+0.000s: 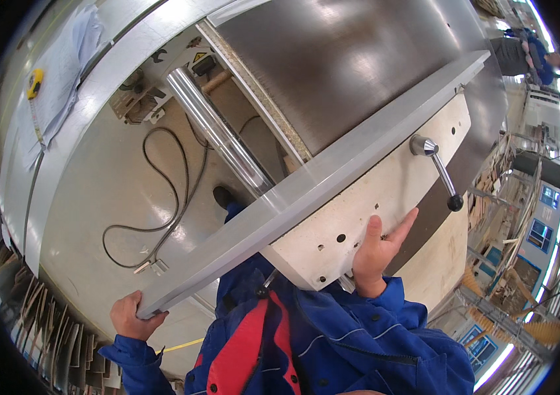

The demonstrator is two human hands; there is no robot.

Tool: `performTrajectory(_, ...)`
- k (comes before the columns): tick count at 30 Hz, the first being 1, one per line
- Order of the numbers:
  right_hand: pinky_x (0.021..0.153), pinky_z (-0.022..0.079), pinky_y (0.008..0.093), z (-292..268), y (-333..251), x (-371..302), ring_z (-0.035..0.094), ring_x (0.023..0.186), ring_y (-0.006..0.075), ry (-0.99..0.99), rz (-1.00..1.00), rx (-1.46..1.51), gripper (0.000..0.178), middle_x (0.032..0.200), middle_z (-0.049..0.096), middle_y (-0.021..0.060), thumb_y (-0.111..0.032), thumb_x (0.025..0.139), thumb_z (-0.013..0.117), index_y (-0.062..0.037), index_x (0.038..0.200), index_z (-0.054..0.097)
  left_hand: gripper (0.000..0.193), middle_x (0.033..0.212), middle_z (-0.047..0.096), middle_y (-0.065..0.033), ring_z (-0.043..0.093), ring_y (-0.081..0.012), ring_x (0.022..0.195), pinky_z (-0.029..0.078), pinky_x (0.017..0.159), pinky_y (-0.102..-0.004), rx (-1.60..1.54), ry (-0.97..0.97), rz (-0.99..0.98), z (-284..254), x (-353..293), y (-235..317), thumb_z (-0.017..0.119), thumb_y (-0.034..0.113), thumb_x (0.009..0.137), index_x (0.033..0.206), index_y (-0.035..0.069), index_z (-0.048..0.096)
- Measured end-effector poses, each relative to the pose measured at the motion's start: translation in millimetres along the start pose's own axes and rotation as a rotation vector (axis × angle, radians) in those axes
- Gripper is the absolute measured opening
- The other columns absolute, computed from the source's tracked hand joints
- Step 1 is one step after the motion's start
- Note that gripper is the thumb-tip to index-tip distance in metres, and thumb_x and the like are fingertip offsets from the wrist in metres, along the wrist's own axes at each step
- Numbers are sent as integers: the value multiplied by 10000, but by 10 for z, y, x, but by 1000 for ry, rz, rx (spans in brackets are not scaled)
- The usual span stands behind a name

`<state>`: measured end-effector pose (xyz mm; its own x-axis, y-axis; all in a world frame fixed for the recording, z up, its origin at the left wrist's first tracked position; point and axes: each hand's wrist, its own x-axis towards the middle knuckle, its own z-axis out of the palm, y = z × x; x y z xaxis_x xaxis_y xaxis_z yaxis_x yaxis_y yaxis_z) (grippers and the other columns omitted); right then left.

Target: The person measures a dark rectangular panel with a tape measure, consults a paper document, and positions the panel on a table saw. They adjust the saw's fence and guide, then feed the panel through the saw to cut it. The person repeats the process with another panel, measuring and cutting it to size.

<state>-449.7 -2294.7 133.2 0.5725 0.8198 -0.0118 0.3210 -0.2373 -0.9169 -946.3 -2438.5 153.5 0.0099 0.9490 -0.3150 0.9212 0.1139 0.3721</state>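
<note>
A long grey metal fence rail [247,227] runs diagonally from lower left to upper right, over the edge of a dark steel machine table [333,59]. At its lower-left end my left hand [134,317] has its fingers wrapped round the rail. A cream-coloured bracket [359,217] with several holes sits along the rail's near side. My right hand [377,253] rests against this bracket with fingers stretched out. On the bracket's right part stands a metal clamp lever [439,170] with a black ball knob. Another black knob [262,292] shows close to my jacket.
A shiny round bar [221,131] passes under the rail. Black cable [178,204] loops on the floor. Far left, papers and a yellow tape measure [35,83] lie on a pale metal surface. Boards [56,329] lean at lower left. Another person [543,62] is at upper right.
</note>
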Motion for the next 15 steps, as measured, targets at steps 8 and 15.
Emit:
performTrajectory(8,1263,201,375,-36,13,12,270,1548,289,-8,-39,-135,819,1691,236,249,-190,1067,621,118,1626,108,739,933,711,-154,681,-390,831,545,746,-483,57,-23,-18,-207,-112,122,997,301,470,1079,58,658)
performTrajectory(15,1268,189,371,-32,-6,25,258,1555,290,-12,-48,-156,820,1695,225,252,-204,1068,623,121,1624,116,739,903,704,-141,668,-369,772,539,699,-461,75,16,40,-212,-95,138,991,268,455,1073,30,664)
